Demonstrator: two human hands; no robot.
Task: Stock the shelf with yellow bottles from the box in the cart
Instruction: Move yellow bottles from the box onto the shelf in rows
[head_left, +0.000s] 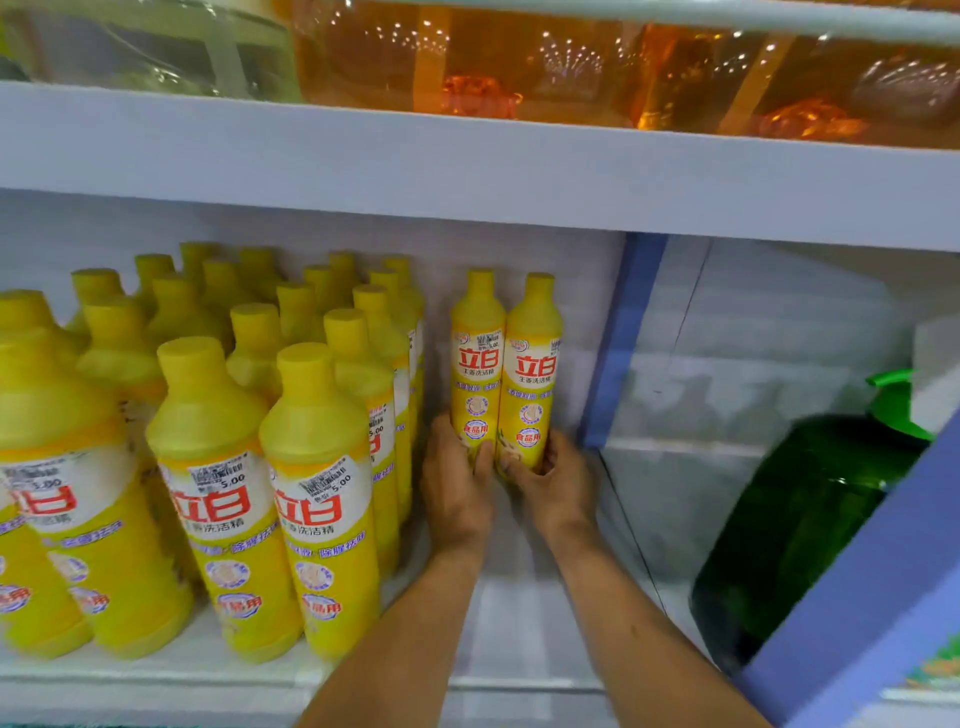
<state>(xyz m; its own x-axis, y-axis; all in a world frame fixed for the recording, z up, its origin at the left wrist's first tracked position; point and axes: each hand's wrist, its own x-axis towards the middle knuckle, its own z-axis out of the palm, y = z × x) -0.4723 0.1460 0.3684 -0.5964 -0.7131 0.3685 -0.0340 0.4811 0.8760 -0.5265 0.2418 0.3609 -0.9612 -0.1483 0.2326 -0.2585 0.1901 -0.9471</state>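
Two yellow bottles stand upright side by side deep on the white shelf (519, 639), near its back wall. My left hand (457, 483) grips the base of the left bottle (477, 364). My right hand (556, 480) grips the base of the right bottle (532, 369). Several rows of the same yellow bottles (317, 467) with red-lettered labels fill the shelf's left side. A gap separates them from the two held bottles. The box and the cart are out of view.
A blue divider (623, 332) bounds the shelf bay just right of the held bottles. Beyond it lies a large green bottle (810, 519) with a green pump top. The shelf above (467, 171) carries orange and clear containers.
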